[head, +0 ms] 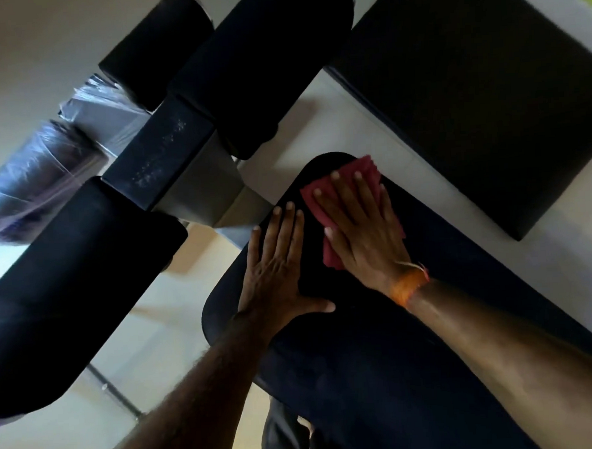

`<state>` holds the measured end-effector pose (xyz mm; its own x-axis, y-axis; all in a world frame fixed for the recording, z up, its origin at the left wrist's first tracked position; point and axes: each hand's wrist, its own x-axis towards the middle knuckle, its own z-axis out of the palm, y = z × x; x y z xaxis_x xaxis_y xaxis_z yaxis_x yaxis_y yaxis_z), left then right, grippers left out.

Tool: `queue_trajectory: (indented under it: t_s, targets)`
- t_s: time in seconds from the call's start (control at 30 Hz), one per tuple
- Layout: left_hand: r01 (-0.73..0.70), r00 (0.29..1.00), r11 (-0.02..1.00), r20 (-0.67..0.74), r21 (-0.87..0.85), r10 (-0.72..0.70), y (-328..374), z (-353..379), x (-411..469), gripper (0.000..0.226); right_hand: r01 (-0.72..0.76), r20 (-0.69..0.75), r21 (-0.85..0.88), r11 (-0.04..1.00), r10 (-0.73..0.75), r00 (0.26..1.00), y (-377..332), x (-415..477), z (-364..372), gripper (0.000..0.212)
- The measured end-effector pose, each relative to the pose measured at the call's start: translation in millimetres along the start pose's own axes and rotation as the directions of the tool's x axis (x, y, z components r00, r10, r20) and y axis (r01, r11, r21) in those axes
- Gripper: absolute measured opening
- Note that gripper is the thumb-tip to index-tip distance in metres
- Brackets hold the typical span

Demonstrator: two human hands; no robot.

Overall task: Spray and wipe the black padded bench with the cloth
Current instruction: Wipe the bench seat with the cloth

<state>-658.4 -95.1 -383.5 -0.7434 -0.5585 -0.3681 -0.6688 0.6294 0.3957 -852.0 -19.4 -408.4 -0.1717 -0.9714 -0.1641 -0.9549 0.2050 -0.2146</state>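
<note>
Now the black padded bench (381,374) fills the lower middle of the view and runs from the bottom edge up toward the centre, where it ends in a rounded tip. Its surface is dark, smooth and a little matte, with soft rounded edges. Near this far end lies the cloth (349,183), which is red-pink and creased, with folds showing beyond the fingertips. The right hand (363,234) lies flat on the cloth with the fingers spread and straight, so it presses the cloth on the padding and does not close around it. A part of the cloth also shows under the palm, at the thumb side. An orange thread band (407,285) goes around the right wrist. The left hand (278,273) rests just beside it, also flat and open on the bare padding, holding nothing, with the thumb stretched out to the right. Beyond the bench stand 3 other black pads (262,64) on a grey metal frame (196,181), above a pale floor (174,289).
</note>
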Motion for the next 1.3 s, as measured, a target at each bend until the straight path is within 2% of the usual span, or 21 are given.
queue_trajectory:
  t_s: [0.07,0.2,0.23,0.27,0.37,0.43,0.47,0.53,0.6,0.7,0.77,0.8,0.9,0.97,1.07,1.13,1.2,1.3]
  targets:
    - [0.010,1.000,1.000,-0.005,0.010,-0.010,1,0,-1,0.160,0.016,0.025,-0.016,1.000,-0.016,1.000,7,-2,-5,0.059]
    - [0.020,1.000,0.999,-0.016,0.030,-0.020,1,2,0,0.160,-0.200,-0.036,0.051,0.978,0.202,0.979,-9,61,-15,0.060]
    - [0.036,0.999,0.999,-0.028,0.033,-0.035,2,3,-1,0.160,-0.208,-0.040,0.057,0.977,0.210,0.977,-13,64,-14,0.060]
    - [0.064,0.997,0.998,-0.041,0.021,-0.063,5,4,-4,0.161,-0.163,-0.033,0.052,0.985,0.165,0.986,-16,56,-12,0.060]
    - [0.156,0.984,0.987,-0.079,-0.044,-0.159,11,11,-19,0.157,0.097,0.048,-0.043,0.994,-0.095,0.994,-2,3,-7,0.060]
    - [0.167,0.982,0.985,-0.080,-0.043,-0.171,14,16,-24,0.154,0.154,0.079,-0.062,0.986,-0.149,0.986,13,10,-13,0.060]
    - [0.169,0.982,0.985,-0.078,-0.038,-0.172,13,17,-23,0.154,0.113,0.063,-0.064,0.992,-0.109,0.992,13,25,-17,0.059]
    - [0.173,0.982,0.985,-0.079,-0.022,-0.174,13,19,-21,0.154,-0.064,0.020,-0.034,0.997,0.064,0.998,1,55,-19,0.060]
    - [0.167,0.983,0.986,-0.079,-0.003,-0.166,14,19,-22,0.154,-0.123,0.000,-0.011,0.992,0.123,0.992,-14,61,-16,0.061]
    - [0.164,0.982,0.987,-0.095,0.008,-0.162,17,17,-26,0.152,0.108,0.035,-0.071,0.992,-0.106,0.994,-11,12,-6,0.060]
    - [0.158,0.983,0.987,-0.090,-0.002,-0.157,19,16,-26,0.152,0.213,0.075,-0.097,0.972,-0.206,0.976,9,-13,-7,0.059]
    - [0.160,0.983,0.987,-0.090,0.000,-0.160,19,15,-25,0.152,0.202,0.070,-0.100,0.974,-0.196,0.978,15,-11,-9,0.059]
    - [0.161,0.983,0.987,-0.094,0.019,-0.158,17,16,-24,0.152,-0.044,-0.005,-0.040,0.998,0.043,0.999,7,29,-15,0.060]
    - [0.153,0.984,0.988,-0.091,0.027,-0.150,17,18,-24,0.152,-0.122,-0.026,0.006,0.993,0.122,0.992,-11,38,-15,0.061]
    - [0.143,0.984,0.990,-0.110,0.017,-0.140,16,19,-27,0.149,0.033,-0.007,-0.038,0.999,-0.033,0.999,-9,-14,-2,0.059]
    - [0.113,0.988,0.993,-0.104,0.020,-0.111,19,21,-29,0.147,0.055,0.017,-0.066,0.996,-0.054,0.998,13,-56,1,0.058]
    - [0.074,0.995,0.997,-0.072,0.034,-0.072,27,28,-35,0.147,-0.063,0.001,-0.075,0.995,0.063,0.998,32,-62,0,0.058]
    - [0.024,0.998,0.998,-0.057,0.056,-0.021,41,42,-39,0.146,-0.284,-0.072,-0.024,0.959,0.281,0.957,25,-28,-5,0.059]
